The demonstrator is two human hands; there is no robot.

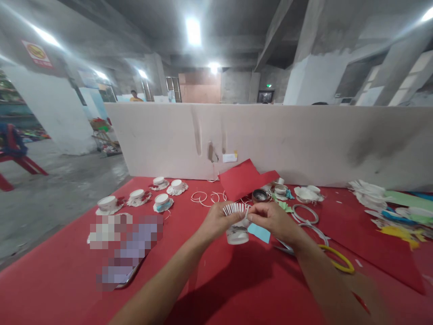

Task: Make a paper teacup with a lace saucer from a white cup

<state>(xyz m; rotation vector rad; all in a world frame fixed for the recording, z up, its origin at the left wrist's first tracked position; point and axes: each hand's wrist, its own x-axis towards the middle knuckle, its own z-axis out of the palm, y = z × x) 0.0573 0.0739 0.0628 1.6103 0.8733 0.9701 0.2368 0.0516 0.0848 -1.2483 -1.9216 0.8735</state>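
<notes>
Above the red tabletop, a white paper cup (237,236) hangs with its rim cut into a fan of narrow strips (234,208). My left hand (217,220) is closed around the cup's left side, thumb across the strips. The fingertips of my right hand (270,214) pinch a strip at the cup's right edge. Just below that hand lies a light blue paper piece (259,233). Scissors with a yellow handle (339,259) rest partly under my right forearm.
Several cut cups (162,201) stand upside down at the left, near a blurred-out phone-like object (133,253). Red paper (241,179), a tape roll (260,195) and wire rings (305,213) lie beyond my hands. Cut paper pieces (395,216) pile at right. A pale partition (287,144) borders the table's back.
</notes>
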